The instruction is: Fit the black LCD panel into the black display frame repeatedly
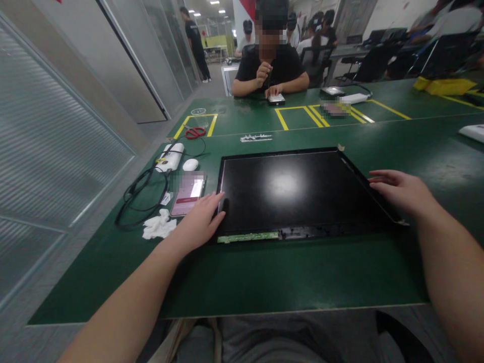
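A black flat display panel lies face up on the green table, with a strip of green circuit board showing along its near edge. My left hand rests flat on the panel's near left corner, fingers together and stretched out. My right hand lies on the panel's right edge, fingers extended toward the left. Neither hand holds anything.
Left of the panel lie a phone, a crumpled white cloth, a black cable loop, a white mouse and red scissors. A small white part strip lies beyond the panel. A person sits across the table.
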Action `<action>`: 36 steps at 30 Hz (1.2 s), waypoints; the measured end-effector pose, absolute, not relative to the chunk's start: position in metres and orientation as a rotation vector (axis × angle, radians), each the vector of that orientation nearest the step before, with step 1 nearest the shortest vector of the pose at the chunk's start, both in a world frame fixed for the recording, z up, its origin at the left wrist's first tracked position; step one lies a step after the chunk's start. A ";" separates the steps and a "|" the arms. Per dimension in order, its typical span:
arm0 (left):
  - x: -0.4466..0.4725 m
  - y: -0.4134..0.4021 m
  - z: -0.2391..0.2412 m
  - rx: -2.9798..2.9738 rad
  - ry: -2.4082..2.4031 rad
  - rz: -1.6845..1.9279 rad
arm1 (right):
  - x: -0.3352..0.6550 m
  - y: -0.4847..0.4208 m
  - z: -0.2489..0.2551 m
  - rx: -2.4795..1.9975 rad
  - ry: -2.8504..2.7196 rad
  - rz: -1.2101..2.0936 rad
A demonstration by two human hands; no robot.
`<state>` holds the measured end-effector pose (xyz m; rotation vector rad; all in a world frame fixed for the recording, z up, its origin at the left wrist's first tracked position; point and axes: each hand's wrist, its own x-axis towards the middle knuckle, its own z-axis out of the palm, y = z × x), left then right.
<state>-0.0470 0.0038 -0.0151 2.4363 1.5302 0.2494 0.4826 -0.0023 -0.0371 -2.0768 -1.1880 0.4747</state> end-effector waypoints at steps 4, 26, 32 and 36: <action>-0.046 0.003 -0.011 2.378 1.531 0.295 | 0.479 -0.004 -0.035 -2.145 -1.199 0.408; -0.012 -0.007 0.013 0.616 1.350 1.196 | 0.475 -0.008 -0.030 -2.082 -1.325 0.329; -0.013 -0.005 0.016 0.566 1.341 1.214 | 0.470 -0.010 -0.030 -2.099 -1.302 0.355; -0.014 -0.003 0.015 0.537 1.330 1.187 | 0.468 -0.011 -0.029 -2.098 -1.315 0.345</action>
